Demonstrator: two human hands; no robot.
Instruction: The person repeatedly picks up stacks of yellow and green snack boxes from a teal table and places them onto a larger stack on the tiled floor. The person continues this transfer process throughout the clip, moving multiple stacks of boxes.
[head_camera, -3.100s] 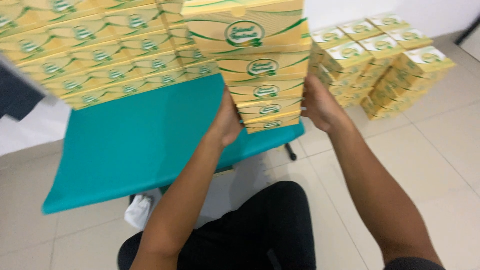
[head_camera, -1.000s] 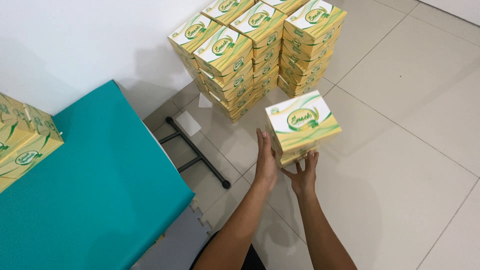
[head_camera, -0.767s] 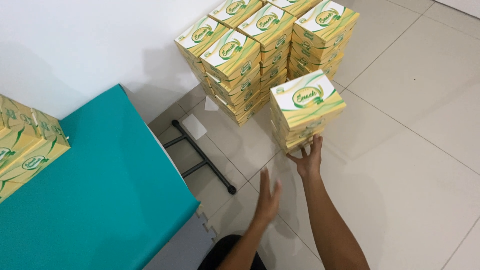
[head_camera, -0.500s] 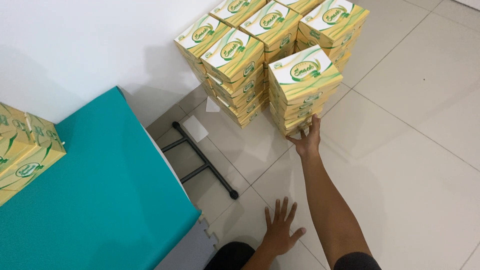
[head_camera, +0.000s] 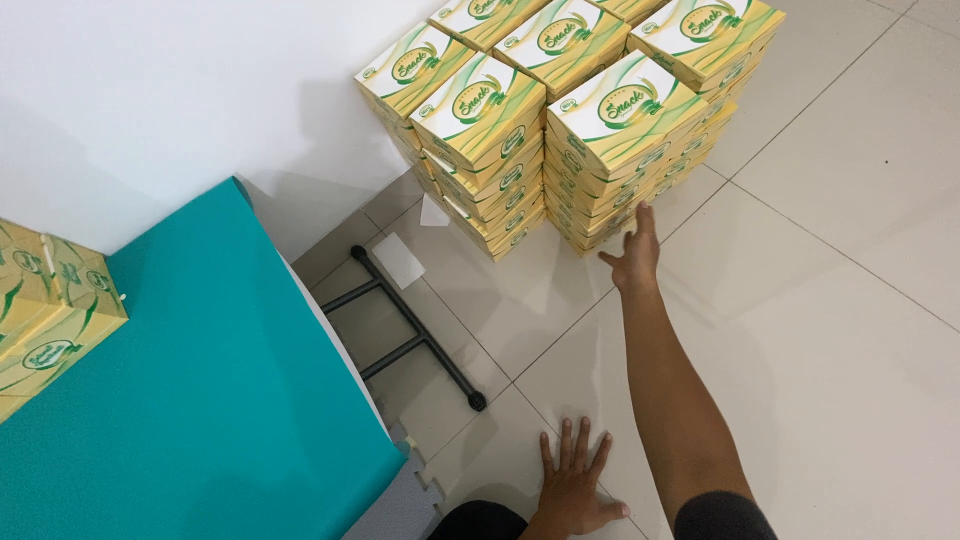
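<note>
The front stack of snack boxes (head_camera: 612, 165) stands on the tiled floor (head_camera: 840, 340), several flat cartons high. Each carton is pale yellow with green swooshes and a round green emblem on its white-and-yellow lid, and a smaller emblem on each side face. The stack's edges line up fairly evenly, with the top box sitting square. It stands tight against three more stacks of the same boxes (head_camera: 470, 110), which together form a block set near the white wall (head_camera: 150, 90).

The right hand (head_camera: 634, 258) is stretched out with fingers open and loose, its fingertips touching or just beside the lowest box of the front stack; it grips nothing. The left hand (head_camera: 573, 488) lies flat on the floor with fingers spread, well apart from the stacks and empty.

To the left is a desk with a teal top (head_camera: 200, 400), and more of the same yellow boxes (head_camera: 45, 310) sit on its far left edge. The black metal foot of the desk (head_camera: 410, 325) rests on the floor, with two small white slips of paper (head_camera: 400, 260) lying near it.
</note>
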